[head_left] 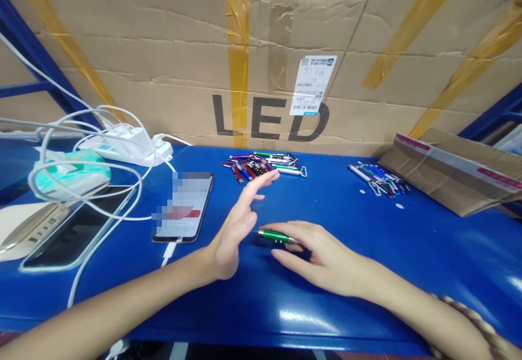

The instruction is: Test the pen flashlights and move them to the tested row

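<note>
My right hand point(322, 256) is closed around the rear part of a small green keychain flashlight point(275, 236), whose silver end points left toward my other hand. Its thumb lies a little apart below the flashlight. Beside it, my left hand point(238, 224) is held upright on edge with fingers stretched out and nothing in it. Past its fingertips lies a loose pile of keychain flashlights point(265, 165) in red, blue, purple, black, green and silver. A second group of flashlights point(379, 179) with carabiner clips lies side by side at the right.
A blue table point(326, 316) carries everything. At left are a phone point(185, 213) on a charging cable, another phone point(81, 229), a tissue pack point(69, 172), a power strip point(126, 145) and looping white cables. A large carton point(183, 66) stands behind; an opened cardboard box point(452, 180) sits right.
</note>
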The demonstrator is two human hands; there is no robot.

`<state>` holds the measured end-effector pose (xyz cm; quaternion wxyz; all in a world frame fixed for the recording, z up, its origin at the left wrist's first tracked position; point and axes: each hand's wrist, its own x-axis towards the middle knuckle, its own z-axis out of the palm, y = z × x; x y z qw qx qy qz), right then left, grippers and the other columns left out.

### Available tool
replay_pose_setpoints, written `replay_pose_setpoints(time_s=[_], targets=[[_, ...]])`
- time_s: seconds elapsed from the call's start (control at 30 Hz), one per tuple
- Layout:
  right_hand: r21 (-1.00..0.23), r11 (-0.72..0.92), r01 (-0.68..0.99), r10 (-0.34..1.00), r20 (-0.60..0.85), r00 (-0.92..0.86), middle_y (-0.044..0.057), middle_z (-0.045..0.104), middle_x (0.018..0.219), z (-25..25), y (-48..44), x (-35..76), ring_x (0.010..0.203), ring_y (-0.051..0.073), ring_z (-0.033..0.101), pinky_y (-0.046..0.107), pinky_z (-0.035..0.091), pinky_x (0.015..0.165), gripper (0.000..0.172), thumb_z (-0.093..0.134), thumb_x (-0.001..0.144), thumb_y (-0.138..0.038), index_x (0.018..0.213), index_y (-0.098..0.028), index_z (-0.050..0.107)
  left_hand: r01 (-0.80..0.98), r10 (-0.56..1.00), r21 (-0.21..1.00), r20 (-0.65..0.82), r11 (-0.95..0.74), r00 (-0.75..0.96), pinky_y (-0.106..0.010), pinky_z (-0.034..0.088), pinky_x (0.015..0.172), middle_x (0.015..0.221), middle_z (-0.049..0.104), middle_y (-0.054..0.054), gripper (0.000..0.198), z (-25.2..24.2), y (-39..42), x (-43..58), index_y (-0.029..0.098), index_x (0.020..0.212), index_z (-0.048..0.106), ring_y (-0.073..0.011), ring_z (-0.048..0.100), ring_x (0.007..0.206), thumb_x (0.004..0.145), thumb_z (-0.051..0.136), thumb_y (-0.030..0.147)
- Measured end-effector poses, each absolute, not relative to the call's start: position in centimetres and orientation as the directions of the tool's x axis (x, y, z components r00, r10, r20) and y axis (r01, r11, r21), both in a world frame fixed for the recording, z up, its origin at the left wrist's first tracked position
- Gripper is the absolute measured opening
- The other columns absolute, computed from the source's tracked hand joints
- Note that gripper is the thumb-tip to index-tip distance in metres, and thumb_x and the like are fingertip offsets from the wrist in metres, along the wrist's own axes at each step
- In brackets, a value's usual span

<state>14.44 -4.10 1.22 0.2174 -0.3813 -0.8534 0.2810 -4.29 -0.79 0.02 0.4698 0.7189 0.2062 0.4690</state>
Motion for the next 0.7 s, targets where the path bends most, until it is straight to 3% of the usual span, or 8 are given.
replay_pose_setpoints(time_s=[0.33, 0.53, 0.7], targets=[[-0.587, 0.588, 0.557, 0.762, 0.170, -0.625, 0.007, 0.072, 0.090, 1.61, -4.04, 14.49, 0.075, 0.018, 0.064, 0.030, 0.050, 0.072, 0.030, 0.047, 0.097, -0.028, 0.117, -0.017, 0.065, -0.142, 0.736, 0.866, 0.484, -0.479, 0.474, -0.044, 0.026, 0.106, 0.152, 0.035, -0.002, 0.057, 0.07, -0.67, -4.29, 0.028, 0.142, 0.035, -0.0309, 0.027, 0.139, 0.090, 0.030, 0.048], [-0.604, 0.565, 0.562, 0.785, 0.181, -0.593, 0.008, 0.072, 0.096, 1.17, -4.03, 14.54, 0.082, 0.019, 0.066, 0.030, 0.051, 0.075, 0.031, 0.046, 0.097, -0.029, 0.118, -0.017, 0.065, -0.154, 0.736, 0.866, 0.488, -0.476, 0.470, -0.041, 0.026, 0.106, 0.151, 0.036, -0.002, 0.057, 0.01, -0.71, -4.27, 0.027, 0.142, 0.035, -0.0293, 0.028, 0.139, 0.090, 0.031, 0.048], [-0.606, 0.572, 0.552, 0.776, 0.184, -0.603, 0.007, 0.072, 0.092, 1.15, -3.95, 14.57, 0.074, 0.017, 0.064, 0.028, 0.049, 0.069, 0.029, 0.047, 0.096, -0.029, 0.115, -0.018, 0.066, -0.151, 0.739, 0.868, 0.484, -0.473, 0.469, -0.040, 0.026, 0.106, 0.153, 0.034, -0.002, 0.056, -0.09, -0.63, -4.28, 0.027, 0.142, 0.035, -0.0281, 0.029, 0.139, 0.091, 0.031, 0.046]])
